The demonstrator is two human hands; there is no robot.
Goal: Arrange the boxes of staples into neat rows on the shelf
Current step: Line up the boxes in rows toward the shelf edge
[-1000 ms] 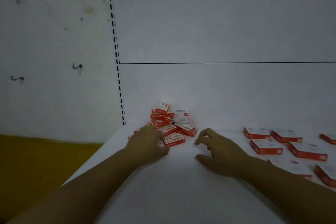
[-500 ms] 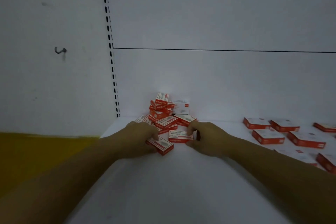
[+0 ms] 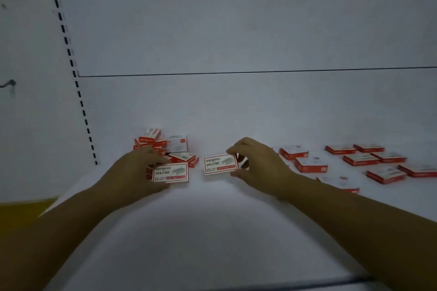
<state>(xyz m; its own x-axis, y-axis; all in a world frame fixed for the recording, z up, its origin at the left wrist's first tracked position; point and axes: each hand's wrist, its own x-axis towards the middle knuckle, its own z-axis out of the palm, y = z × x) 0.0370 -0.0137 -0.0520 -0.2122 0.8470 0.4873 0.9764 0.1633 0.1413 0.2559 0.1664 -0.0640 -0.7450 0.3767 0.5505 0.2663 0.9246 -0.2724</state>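
My left hand (image 3: pixel 134 170) grips a red-and-white staple box (image 3: pixel 171 172) tilted up so its printed face shows, just in front of a loose pile of staple boxes (image 3: pixel 163 146) at the back left of the white shelf (image 3: pixel 212 231). My right hand (image 3: pixel 257 163) holds a second staple box (image 3: pixel 220 164) by its right end, also face up, lifted a little off the shelf. To the right, several staple boxes (image 3: pixel 311 165) lie flat in rough rows.
A white back panel (image 3: pixel 236 106) rises behind the shelf. A slotted upright (image 3: pixel 78 92) runs down the left side, with a white wall and a dark hook (image 3: pixel 8 83) beyond it. A yellow surface (image 3: pixel 21 210) shows below the shelf's left edge.
Each hand has lifted one box away from the pile and turned its printed face upward. The right hand has moved right with its box. The view has moved closer.
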